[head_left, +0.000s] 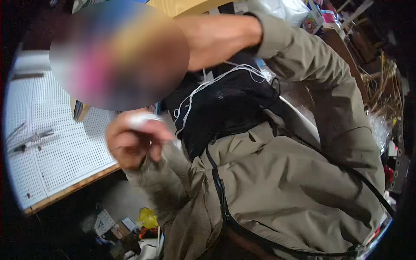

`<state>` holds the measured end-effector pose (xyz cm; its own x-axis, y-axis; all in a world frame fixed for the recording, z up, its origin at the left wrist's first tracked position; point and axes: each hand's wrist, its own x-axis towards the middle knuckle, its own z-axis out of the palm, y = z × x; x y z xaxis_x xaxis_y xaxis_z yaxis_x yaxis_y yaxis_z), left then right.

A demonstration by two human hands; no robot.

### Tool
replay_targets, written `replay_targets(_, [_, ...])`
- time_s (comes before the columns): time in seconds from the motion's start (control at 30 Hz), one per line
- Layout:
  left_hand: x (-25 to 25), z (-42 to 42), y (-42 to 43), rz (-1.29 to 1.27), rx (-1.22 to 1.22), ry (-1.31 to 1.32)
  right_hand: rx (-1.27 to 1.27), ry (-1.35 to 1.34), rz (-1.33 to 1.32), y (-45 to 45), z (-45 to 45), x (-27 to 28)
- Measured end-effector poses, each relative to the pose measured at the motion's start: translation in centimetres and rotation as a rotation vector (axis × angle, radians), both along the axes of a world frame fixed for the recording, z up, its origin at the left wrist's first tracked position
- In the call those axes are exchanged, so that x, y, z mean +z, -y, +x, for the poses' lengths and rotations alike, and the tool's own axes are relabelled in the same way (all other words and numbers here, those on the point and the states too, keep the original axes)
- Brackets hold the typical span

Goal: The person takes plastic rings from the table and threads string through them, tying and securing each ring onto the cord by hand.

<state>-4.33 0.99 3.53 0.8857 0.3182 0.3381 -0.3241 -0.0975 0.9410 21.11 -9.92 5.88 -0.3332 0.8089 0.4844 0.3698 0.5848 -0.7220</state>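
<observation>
My left hand (138,141) is raised at the left of centre, smeared by motion. Its fingers look partly curled, and a whitish patch that I cannot make out lies across its top. The back and wrist of my right hand (210,40) reach in from the right, while a large blurred oval (119,54) hides the fingers and whatever they touch. Thin white cords (201,89) run over black cloth (221,102) between the arms. Both arms are in olive-brown sleeves, part of a jacket (281,173) with a dark zip.
At the left stands a white perforated work surface (73,143) with a wooden edge, bearing metal tool-like pieces (37,138). Mixed clutter, including a yellow item (147,218), lies low on the left. Clear plastic wrapping (380,130) and dry stalks (381,80) are at the right.
</observation>
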Motion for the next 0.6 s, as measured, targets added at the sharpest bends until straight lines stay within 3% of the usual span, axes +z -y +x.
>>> replay_targets(0.03, [-0.2, 0.3, 0.4, -0.228, -0.061, 0.258, 0.072, 0.006, 0.035, 0.2, -0.5, -1.3])
replay_targets(0.07, [0.0, 0.9, 0.4, -0.231, -0.074, 0.261, 0.149, 0.016, 0.069, 0.3, -1.3, -2.2])
replay_targets(0.17, [1.4, 2.2, 0.5, 0.583, 0.61, -0.292, 0.177, -0.015, 0.192, 0.0, -1.0, -2.1])
replay_targets(0.2, [1.1, 1.7, 0.1, 0.588, 0.602, -0.289, 0.123, -0.064, 0.28, -0.1, -0.7, -1.7])
replay_targets(0.27, [-0.6, -0.7, -1.6, 0.272, -0.066, -0.084, 0.052, -0.109, 0.375, 0.1, -0.4, -1.3])
replay_targets(0.3, [-0.5, -0.3, -1.7, 0.106, -0.397, 0.017, 0.094, -0.056, 0.266, 0.2, -0.2, -1.2])
replay_targets(0.33, [-0.4, 0.0, -1.5, 0.108, -0.41, 0.017, 0.137, -0.007, 0.152, 0.4, -0.1, -1.2])
replay_targets(0.37, [0.7, 1.2, 0.0, 0.158, -0.122, 0.008, 0.185, 0.043, 0.037, 0.4, -0.1, -1.2])
replay_targets(0.43, [2.2, 2.6, 2.3, 0.251, 0.463, -0.001, 0.185, 0.002, 0.12, 0.8, -0.8, -1.0])
replay_targets(0.47, [1.8, 2.2, 1.7, 0.249, 0.462, 0.003, 0.189, -0.043, 0.199, 1.0, -1.1, -0.9])
replay_targets(0.57, [-0.2, 0.4, -1.5, 0.394, -0.233, -0.154, 0.152, -0.075, 0.229, 0.7, -0.1, -1.0])
replay_targets(0.6, [-0.1, 0.7, -1.4, 0.398, -0.246, -0.154, 0.121, -0.06, 0.173, 0.5, 0.5, -1.0])
